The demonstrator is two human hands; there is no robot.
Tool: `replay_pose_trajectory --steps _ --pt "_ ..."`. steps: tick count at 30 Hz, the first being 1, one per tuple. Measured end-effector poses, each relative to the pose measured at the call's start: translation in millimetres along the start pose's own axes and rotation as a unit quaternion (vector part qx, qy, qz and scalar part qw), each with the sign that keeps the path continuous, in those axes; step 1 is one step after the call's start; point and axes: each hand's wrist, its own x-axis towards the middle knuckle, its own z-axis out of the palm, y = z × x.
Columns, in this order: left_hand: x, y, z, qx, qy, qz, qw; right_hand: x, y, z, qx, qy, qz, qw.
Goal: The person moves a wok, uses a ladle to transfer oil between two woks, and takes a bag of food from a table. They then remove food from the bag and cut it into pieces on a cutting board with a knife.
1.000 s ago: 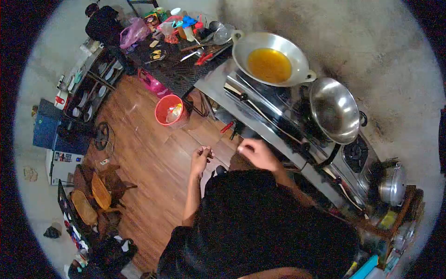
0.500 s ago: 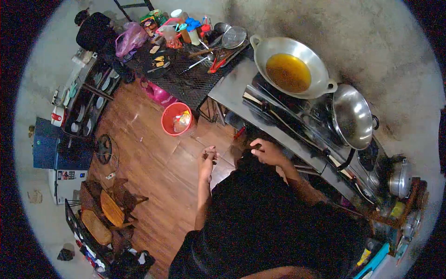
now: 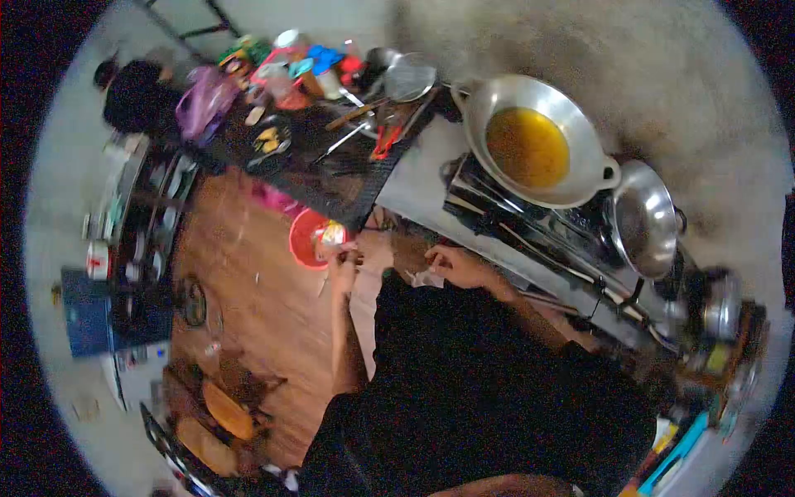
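My left hand (image 3: 346,258) is in front of the right rim of a red bucket (image 3: 308,240) that holds a pale wrapper. Its fingers are bent and smeared by motion, so their grip is unclear. Closer to the steel counter (image 3: 414,178), my right hand (image 3: 451,263) has its fingers curled together, with a pale patch just below the fingertips that I cannot make out. The two hands are apart. On the stove sits a large wok (image 3: 586,178) with yellow-brown oil (image 3: 527,147).
An empty metal pan (image 3: 644,219) is beside the wok. A black mesh table (image 3: 331,186) carries a strainer (image 3: 410,77), utensils, a plate of food (image 3: 269,142), bottles and a purple bag (image 3: 204,103). A person in dark clothing (image 3: 137,95) is at the far left. Wooden stools (image 3: 226,410) stand lower left.
The camera view has tilted and shifted. Both hands have moved left in the picture, and my left hand now overlaps the bucket's rim. The image is more blurred.
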Motion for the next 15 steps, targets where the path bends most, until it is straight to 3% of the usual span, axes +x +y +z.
replay_pose_trajectory --steps 1,3,5,7,8,9,11,12,13,14,15 --pt "17.4 17.9 -0.7 0.088 0.008 0.02 0.996 5.9 -0.9 1.0 0.004 0.029 0.018 0.999" --pt "132.3 -54.1 -23.8 -0.018 -0.117 0.199 0.973 10.9 -11.7 5.9 0.085 0.041 0.071 0.993" --pt "168.8 -10.5 -13.0 -0.013 -0.095 0.25 0.963 15.1 -36.1 2.8 0.012 0.058 0.138 0.989" --pt "240.6 -8.9 -20.4 0.102 -0.118 0.304 0.94 30.3 -31.6 8.3 0.015 0.118 0.117 0.986" --pt "291.0 -26.4 -24.7 0.145 -0.11 0.374 0.909 38.1 -33.1 11.3 0.053 0.128 0.153 0.978" --pt "280.1 14.1 -24.3 0.278 -0.11 0.334 0.894 44.4 -33.5 17.8 0.061 0.15 0.165 0.973" --pt "343.9 0.7 -20.7 0.436 -0.079 0.32 0.837 53.4 -33.5 33.1 0.073 0.226 0.16 0.958" --pt "364.4 -3.8 -14.3 0.437 -0.101 0.331 0.83 52.0 -65.7 28.2 0.059 0.235 0.211 0.947" --pt "378.8 -6.1 -9.1 0.432 -0.062 0.405 0.803 53.1 -63.3 36.3 0.066 0.252 0.221 0.94" --pt "390.4 -11.1 -6.6 0.422 -0.019 0.473 0.773 54.6 -57.8 48.1 0.08 0.292 0.198 0.932" --pt "398.5 -11.8 -2.9 0.423 -0.03 0.476 0.77 58.1 -65.3 53.8 0.093 0.328 0.172 0.924"
